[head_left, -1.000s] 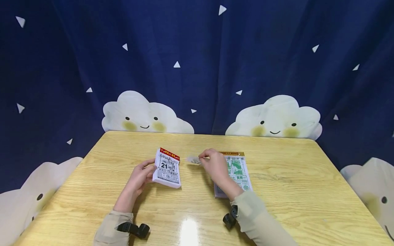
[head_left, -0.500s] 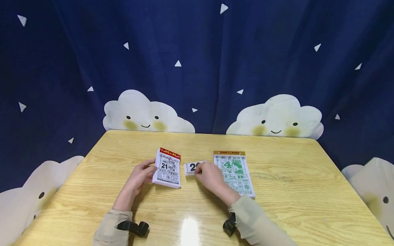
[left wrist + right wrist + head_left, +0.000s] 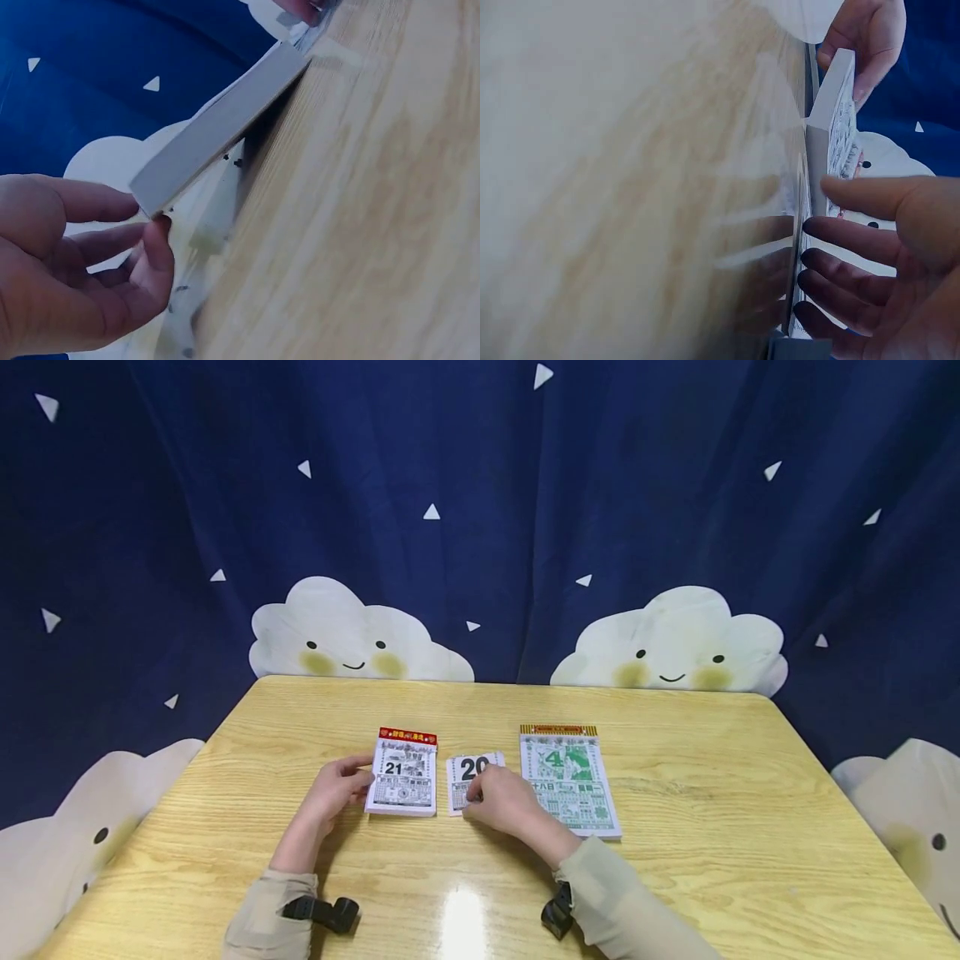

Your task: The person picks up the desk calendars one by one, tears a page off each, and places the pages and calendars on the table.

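A small tear-off calendar (image 3: 406, 791), red at the top and showing 21, is held at its left edge by my left hand (image 3: 332, 793). In the left wrist view the thumb and fingers pinch a corner of the pad (image 3: 225, 120), which is tilted with that side raised off the table. A loose calendar page (image 3: 460, 774) showing 20 lies just right of it. My right hand (image 3: 506, 799) rests over that page and covers its lower right part. In the right wrist view its fingers (image 3: 847, 281) are extended, with fingertips down at the table and the thumb apart.
A larger tear-off calendar (image 3: 576, 789) printed in green, showing 4, lies right of the page, partly behind my right hand. The wooden table (image 3: 697, 802) ends at a dark blue curtain (image 3: 480, 485) with cloud prints.
My right hand has brought the 20 page down flat onto the table and moved slightly toward me. The small calendar has been lowered and straightened by my left hand.
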### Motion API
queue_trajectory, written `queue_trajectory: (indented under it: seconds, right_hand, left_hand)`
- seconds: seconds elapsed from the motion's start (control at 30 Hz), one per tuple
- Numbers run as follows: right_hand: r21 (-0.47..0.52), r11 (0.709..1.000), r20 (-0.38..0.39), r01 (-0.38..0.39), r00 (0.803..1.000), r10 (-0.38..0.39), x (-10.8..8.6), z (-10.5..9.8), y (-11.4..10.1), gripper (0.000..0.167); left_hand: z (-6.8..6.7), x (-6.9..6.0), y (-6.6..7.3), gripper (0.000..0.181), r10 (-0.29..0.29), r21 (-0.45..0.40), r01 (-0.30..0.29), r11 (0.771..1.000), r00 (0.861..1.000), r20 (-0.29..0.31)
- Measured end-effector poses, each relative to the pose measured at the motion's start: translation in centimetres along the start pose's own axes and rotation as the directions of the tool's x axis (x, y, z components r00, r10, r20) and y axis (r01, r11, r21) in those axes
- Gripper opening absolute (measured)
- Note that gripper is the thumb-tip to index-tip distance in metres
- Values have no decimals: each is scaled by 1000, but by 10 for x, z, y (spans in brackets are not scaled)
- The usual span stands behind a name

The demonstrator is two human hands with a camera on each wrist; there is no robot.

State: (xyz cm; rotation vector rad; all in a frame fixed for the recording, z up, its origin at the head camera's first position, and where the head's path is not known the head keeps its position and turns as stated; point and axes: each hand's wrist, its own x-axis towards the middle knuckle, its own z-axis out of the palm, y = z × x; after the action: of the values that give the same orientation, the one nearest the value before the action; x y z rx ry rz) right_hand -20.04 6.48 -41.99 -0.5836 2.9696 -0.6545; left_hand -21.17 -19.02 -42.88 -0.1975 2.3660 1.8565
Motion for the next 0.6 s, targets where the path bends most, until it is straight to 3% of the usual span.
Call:
queue_trajectory:
  seconds: [0.27, 0.6]
  right_hand:
    - [-22, 998, -16, 54, 998, -54, 1, 0, -2, 14]
    - [16, 1000, -15, 23, 1000, -23, 2, 3, 1, 15]
  left_hand:
    - [0, -1, -2, 41, -13, 23, 13, 1000, 1000, 11]
    - [3, -3, 0, 44, -60, 95, 60, 994, 998, 1]
